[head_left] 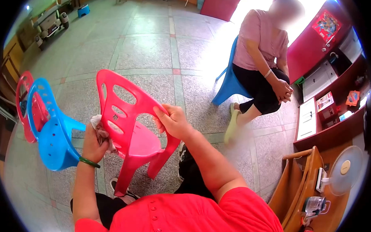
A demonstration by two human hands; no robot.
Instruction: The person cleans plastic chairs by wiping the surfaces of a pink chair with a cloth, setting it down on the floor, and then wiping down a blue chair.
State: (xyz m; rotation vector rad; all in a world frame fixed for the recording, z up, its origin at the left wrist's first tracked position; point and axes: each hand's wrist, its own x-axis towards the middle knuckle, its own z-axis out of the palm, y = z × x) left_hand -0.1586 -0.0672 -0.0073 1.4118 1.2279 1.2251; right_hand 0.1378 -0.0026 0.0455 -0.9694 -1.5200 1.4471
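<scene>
Tilted in front of my knees is a red plastic chair (143,142) with oval holes in its backrest. My right hand (172,123) grips the backrest's edge, its fingers wrapped round the rim by a large hole. In my left hand (95,143) is a crumpled whitish cloth (98,123), pressed against the other side of the backrest. A green bangle (89,162) circles my left wrist. Part of the cloth is hidden behind my fingers and the chair.
A blue plastic chair (56,142) and another red chair (26,84) stand at left. Across the tiled floor, a person (261,57) sits on a blue chair (231,87), hands clasped. A fan (346,167) and a glass jug (314,206) are at right, near a wooden cabinet (293,193).
</scene>
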